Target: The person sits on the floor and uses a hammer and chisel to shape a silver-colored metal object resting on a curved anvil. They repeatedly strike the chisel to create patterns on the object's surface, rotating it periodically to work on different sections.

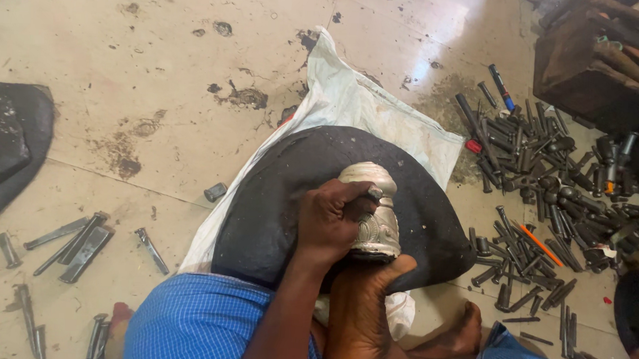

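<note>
The silver vessel [375, 213] lies on its side on the black dome [283, 192], which rests on a white sack [350, 103] on the floor. The left hand [328, 222] is wrapped over the vessel's near left flank, fingers curled onto its neck. A foot [361, 308] braces its base from the near side. The right hand is out of sight. Judged stiff sheet metal, hollow and light, smooth and prone to roll; best gripped at the narrow neck. Steel punches [539, 180] lie at right.
</note>
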